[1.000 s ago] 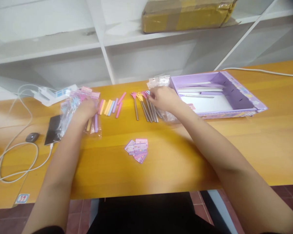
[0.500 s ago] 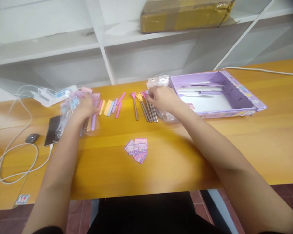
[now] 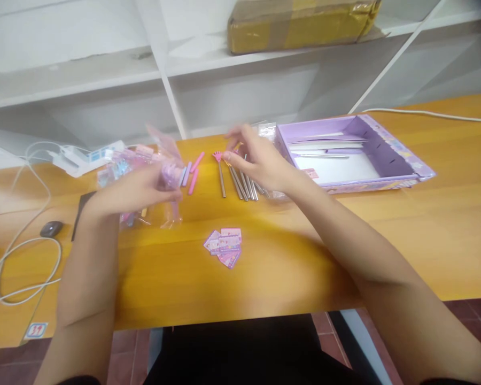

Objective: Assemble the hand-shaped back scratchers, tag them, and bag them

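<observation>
My left hand (image 3: 138, 187) is closed on a clear plastic packet (image 3: 166, 147) with something pinkish-purple inside, blurred by motion. It covers part of a pile of clear packets (image 3: 118, 168) and some coloured sticks. Just right of it, several pink and purple sticks (image 3: 193, 181) lie on the table. My right hand (image 3: 258, 160) hovers with fingers apart over a row of metal-handled back scratchers (image 3: 236, 184) with small hand-shaped heads. One back scratcher with a pink head (image 3: 220, 174) lies a little apart from the others; the right hand hides several heads.
An open purple box (image 3: 344, 184) with cards and a metal rod inside stands at the right, with clear wrappers (image 3: 268, 131) beside it. Small printed cards (image 3: 226, 246) lie at the front middle. At the left are a mouse (image 3: 51, 229), white cables and a power strip (image 3: 76, 163).
My left hand has moved right, carrying a plastic packet up from the pile and over some sticks. My right hand has lifted slightly, its fingers spreading.
</observation>
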